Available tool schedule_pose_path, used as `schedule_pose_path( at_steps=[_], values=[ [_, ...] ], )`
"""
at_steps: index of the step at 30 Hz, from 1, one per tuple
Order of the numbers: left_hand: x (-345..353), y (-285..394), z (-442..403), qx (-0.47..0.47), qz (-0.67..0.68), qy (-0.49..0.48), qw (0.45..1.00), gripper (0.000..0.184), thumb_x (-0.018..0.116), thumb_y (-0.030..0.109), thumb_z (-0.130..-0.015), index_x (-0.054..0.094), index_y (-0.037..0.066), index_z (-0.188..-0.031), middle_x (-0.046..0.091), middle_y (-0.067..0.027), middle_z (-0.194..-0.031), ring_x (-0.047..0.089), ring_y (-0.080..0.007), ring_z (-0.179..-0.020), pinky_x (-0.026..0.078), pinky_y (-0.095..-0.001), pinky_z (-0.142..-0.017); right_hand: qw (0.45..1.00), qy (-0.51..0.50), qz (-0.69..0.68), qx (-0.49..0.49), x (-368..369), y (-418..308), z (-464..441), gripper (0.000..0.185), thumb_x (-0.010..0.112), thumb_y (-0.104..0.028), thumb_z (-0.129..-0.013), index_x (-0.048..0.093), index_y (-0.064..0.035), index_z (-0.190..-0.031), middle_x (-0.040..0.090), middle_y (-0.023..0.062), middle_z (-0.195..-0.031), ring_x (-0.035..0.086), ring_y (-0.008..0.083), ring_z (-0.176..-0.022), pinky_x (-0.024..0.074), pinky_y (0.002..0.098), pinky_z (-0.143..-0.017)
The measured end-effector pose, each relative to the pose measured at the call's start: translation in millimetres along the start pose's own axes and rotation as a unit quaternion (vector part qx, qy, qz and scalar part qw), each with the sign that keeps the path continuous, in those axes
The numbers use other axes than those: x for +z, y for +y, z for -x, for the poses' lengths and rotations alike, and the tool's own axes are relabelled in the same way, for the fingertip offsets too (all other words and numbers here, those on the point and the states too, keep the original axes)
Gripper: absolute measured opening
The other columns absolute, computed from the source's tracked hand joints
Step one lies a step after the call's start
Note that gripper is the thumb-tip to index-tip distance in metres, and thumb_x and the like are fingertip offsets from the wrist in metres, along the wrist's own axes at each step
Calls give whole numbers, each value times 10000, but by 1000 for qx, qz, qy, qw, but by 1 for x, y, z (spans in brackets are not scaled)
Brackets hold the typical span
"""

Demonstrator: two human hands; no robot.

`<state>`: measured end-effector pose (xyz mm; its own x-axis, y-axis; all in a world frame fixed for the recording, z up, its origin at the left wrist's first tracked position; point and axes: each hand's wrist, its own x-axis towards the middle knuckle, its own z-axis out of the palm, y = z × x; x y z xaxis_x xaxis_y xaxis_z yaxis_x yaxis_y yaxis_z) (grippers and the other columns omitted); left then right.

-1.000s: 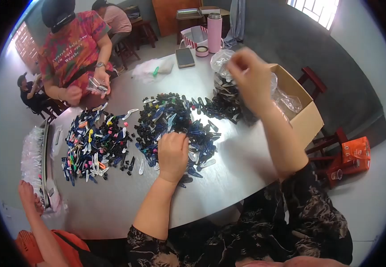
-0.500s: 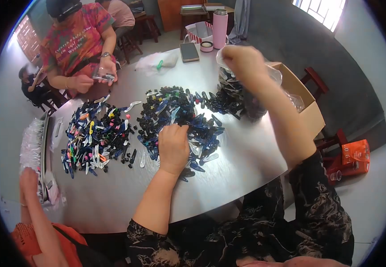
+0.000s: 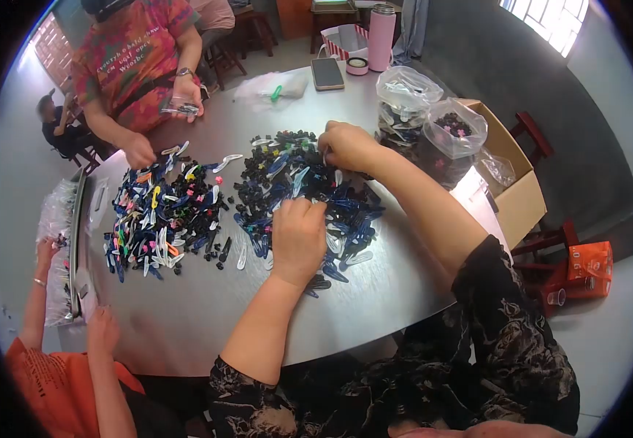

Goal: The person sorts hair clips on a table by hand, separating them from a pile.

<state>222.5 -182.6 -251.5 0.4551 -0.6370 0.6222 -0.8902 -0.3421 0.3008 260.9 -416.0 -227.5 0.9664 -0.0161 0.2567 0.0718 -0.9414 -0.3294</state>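
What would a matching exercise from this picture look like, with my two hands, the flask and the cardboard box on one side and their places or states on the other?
Column one:
1. Left hand
2. Right hand
3. Flask
4. Cardboard box

Column two:
A. At the far right part of the central clip pile
B. Pink and upright
C. Open, to the right of the clear bags
D. At the near part of the central clip pile

Right pairs: 1-D, 2-A, 3-B, 4-C

Free lane over tabletop between wearer's left forearm and right forearm, clip pile as barrier beyond.
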Motion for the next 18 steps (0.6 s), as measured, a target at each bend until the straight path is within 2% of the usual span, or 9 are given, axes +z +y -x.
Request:
schedule_pose_path(
  at_steps=[3, 6, 8, 9, 11, 12, 15, 17, 18],
  values=[
    [0, 0, 0, -2, 10, 5, 1000, 159, 675, 51, -820, 697, 52, -977, 585, -84, -896, 565, -302, -887, 454, -427, -784, 997, -63, -5, 36, -5, 5, 0, 103, 738, -81, -764, 730, -104, -864, 660, 109, -975, 653, 320, -984, 526, 420, -853],
    [0, 0, 0, -4, 3, -4, 1000, 159, 675, 50, -822, 703, 53, -979, 590, -82, -899, 569, -301, -892, 458, -421, -790, 998, -38, -37, 12, -4, 14, 6, 117, 759, -82, -748, 717, -94, -857, 645, 110, -958, 645, 331, -947, 523, 412, -847],
    [-1, 1, 0, -9, 10, -1, 1000, 160, 676, 49, -823, 709, 53, -980, 594, -81, -898, 572, -301, -897, 459, -423, -795, 997, 29, -61, -37, -12, 12, 12, 105, 740, -111, -769, 745, -98, -874, 702, 114, -954, 689, 307, -899, 549, 407, -796],
    [-1, 1, 0, -10, 10, -1, 1000, 160, 676, 49, -823, 709, 53, -980, 594, -81, -898, 572, -301, -897, 459, -423, -795, 997, 28, -61, -38, -15, 11, 15, 105, 740, -111, -769, 745, -98, -874, 702, 114, -954, 689, 307, -899, 549, 407, -796],
    [0, 1, 1, -5, 13, 9, 1000, 160, 677, 48, -825, 713, 53, -981, 592, -81, -893, 572, -302, -898, 460, -426, -798, 975, -35, -204, 80, -26, 5, 21, 110, 735, -114, -806, 742, -66, -905, 734, 122, -889, 705, 292, -809, 554, 384, -736],
    [0, 1, 1, -5, 13, 9, 1000, 160, 677, 48, -825, 713, 53, -981, 592, -81, -893, 572, -302, -898, 460, -426, -798, 975, -35, -203, 80, -32, 1, 26, 110, 735, -114, -806, 742, -66, -905, 734, 122, -889, 705, 292, -809, 554, 384, -736],
    [0, 0, 1, -6, 11, 4, 1000, 154, 680, 46, -826, 713, 52, -976, 591, -84, -895, 571, -304, -896, 458, -428, -799, 964, 6, -259, 55, -53, -10, 42, 131, 712, -131, -857, 739, -40, -947, 736, 151, -836, 708, 293, -753, 553, 382, -704],
    [1, 0, 1, -21, 22, -1, 1000, 164, 683, 24, -836, 713, 44, -996, 626, -97, -918, 582, -318, -903, 461, -431, -818, 980, 57, -185, 56, -70, -17, 50, 126, 693, -58, -910, 689, 33, -997, 709, 117, -854, 665, 166, -797, 533, 319, -744],
    [1, 0, 1, -20, 23, -2, 1000, 164, 683, 24, -836, 713, 44, -996, 626, -97, -918, 582, -318, -903, 461, -431, -818, 983, 113, -144, 4, -70, -8, 50, 146, 673, -79, -933, 690, 26, -1034, 709, 146, -881, 670, 199, -816, 531, 343, -768]
  ],
)
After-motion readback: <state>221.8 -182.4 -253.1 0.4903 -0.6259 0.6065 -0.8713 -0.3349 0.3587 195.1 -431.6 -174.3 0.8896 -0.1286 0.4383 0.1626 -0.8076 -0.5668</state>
